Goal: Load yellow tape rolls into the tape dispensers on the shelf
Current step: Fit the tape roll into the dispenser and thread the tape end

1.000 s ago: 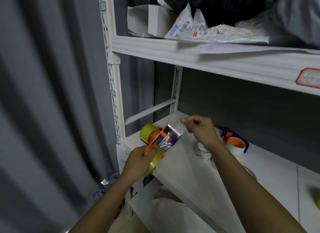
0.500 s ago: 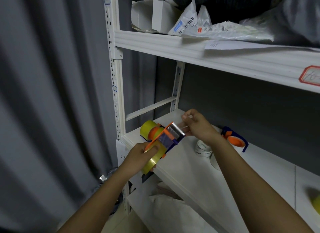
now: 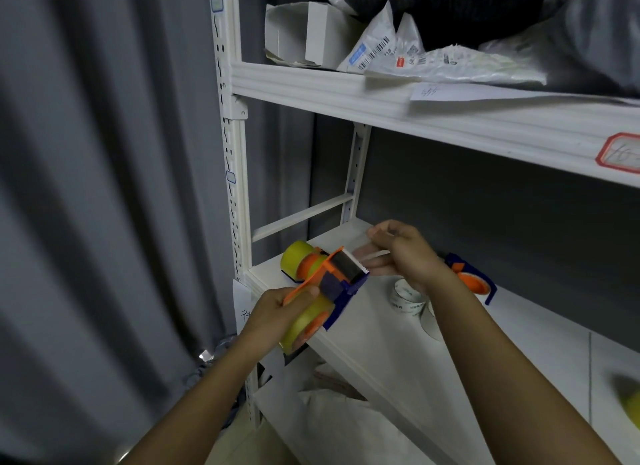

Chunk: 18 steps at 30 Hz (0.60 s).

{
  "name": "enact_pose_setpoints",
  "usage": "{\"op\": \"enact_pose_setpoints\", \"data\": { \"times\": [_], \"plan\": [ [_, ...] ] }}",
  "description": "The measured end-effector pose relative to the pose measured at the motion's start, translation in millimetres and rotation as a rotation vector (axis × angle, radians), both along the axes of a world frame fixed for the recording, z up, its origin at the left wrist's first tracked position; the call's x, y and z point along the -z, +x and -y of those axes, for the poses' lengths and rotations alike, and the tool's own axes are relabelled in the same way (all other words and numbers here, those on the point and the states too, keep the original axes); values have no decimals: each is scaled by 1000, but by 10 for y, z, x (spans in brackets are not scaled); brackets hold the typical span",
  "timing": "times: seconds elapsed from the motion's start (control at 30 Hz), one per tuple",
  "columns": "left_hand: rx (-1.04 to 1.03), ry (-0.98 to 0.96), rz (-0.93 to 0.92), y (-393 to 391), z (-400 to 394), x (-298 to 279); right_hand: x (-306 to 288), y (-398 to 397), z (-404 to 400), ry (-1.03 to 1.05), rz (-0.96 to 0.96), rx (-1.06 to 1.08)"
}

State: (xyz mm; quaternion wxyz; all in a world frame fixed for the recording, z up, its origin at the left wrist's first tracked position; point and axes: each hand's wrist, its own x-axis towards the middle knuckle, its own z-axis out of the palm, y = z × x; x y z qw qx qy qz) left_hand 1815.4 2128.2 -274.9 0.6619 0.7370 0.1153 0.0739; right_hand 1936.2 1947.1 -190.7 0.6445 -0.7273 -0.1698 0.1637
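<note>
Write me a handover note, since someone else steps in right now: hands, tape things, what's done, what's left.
Left hand grips the loaded dispenser by its yellow roll.
Right hand pinches the tape end pulled past the blade.
Second loaded dispenser stands on the shelf behind; another dispenser lies further right, seemingly empty.
Done: roll seated, tape fed.
Left: set it down, load the other.

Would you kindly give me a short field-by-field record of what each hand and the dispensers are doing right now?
left hand: grips held dispenser with its yellow roll
right hand: pinches tape end pulled past the cutter
second loaded dispenser: on shelf, behind the held one
third dispenser: on shelf, partly hidden by right wrist
</note>
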Motion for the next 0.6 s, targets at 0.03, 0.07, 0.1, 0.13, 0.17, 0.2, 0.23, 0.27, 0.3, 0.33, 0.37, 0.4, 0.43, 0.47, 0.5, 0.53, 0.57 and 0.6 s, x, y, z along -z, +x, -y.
{"op": "enact_pose_setpoints", "data": {
  "times": [0.03, 0.07, 0.1, 0.13, 0.17, 0.2, 0.23, 0.27, 0.3, 0.33, 0.37, 0.4, 0.43, 0.47, 0.5, 0.53, 0.57, 0.6],
  "plan": [
    [-36, -22, 18, -1, -8, 16, -13, 2, 29, 21, -23, -9],
    [-65, -48, 30, -2, -24, 21, -21, 4, 63, 34, -36, -6],
    [-85, -75, 38, -5, -43, 13, -21, 0, 96, 26, -38, 6],
    [-94, -100, 47, -9, -61, 1, -5, -8, 119, 5, -40, 24],
    [-92, -114, 60, -14, -73, -12, 26, -19, 133, -7, -51, 46],
    [-85, -112, 73, -16, -79, -26, 69, -22, 133, 3, -72, 70],
    [-80, -100, 79, -17, -81, -37, 111, -27, 123, 30, -98, 92],
    [-81, -88, 76, -15, -84, -39, 150, -32, 104, 59, -119, 112],
    [-87, -83, 70, -13, -90, -32, 182, -37, 84, 83, -134, 131],
    [-92, -82, 63, -13, -99, -16, 204, -42, 69, 99, -146, 150],
    [-94, -81, 57, -15, -110, 0, 218, -48, 58, 112, -158, 169],
    [-94, -78, 52, -20, -121, 13, 229, -49, 50, 123, -170, 188],
    [-90, -74, 46, -28, -131, 26, 242, -52, 47, 132, -180, 203],
    [-83, -70, 42, -31, -136, 37, 261, -52, 42, 139, -185, 214],
    [-78, -67, 36, -35, -136, 46, 281, -57, 36, 150, -192, 223],
    [-78, -64, 31, -39, -136, 49, 302, -62, 23, 170, -205, 232],
    [-82, -65, 26, -42, -140, 53, 320, -69, 5, 198, -222, 241],
    [-84, -67, 24, -44, -141, 53, 333, -76, -14, 225, -238, 249]
  ]
}}
